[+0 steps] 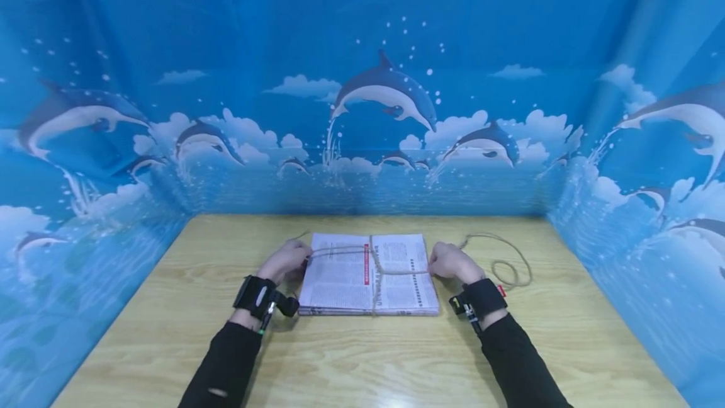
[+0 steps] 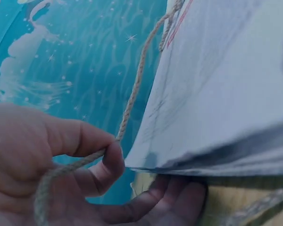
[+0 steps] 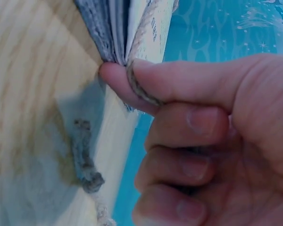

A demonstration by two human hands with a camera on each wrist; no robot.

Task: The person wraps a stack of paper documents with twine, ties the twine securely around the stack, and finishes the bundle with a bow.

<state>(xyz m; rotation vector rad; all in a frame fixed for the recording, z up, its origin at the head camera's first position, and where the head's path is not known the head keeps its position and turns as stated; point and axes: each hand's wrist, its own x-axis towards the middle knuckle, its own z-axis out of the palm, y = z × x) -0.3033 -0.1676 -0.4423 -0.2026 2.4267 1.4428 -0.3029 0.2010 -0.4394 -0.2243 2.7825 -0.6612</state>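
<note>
A flat stack of folded newspapers (image 1: 340, 282) lies on the wooden table, with twine (image 1: 373, 301) running down its middle from back to front and crossing near the centre. At the stack's left edge my left hand (image 1: 287, 260) pinches one length of the twine (image 2: 137, 77) between thumb and index finger. The other fingers of that hand reach under the newspapers' edge in the left wrist view. On the right edge, my right hand (image 1: 453, 263) pinches the other length of twine (image 3: 140, 89) by the stack's side, its remaining fingers curled.
Loose twine (image 1: 523, 257) lies in a loop on the table right of my right hand, with a small red tag (image 1: 501, 291) near my wrist. A blue dolphin-printed curtain (image 1: 362, 184) closes off the table's back and sides.
</note>
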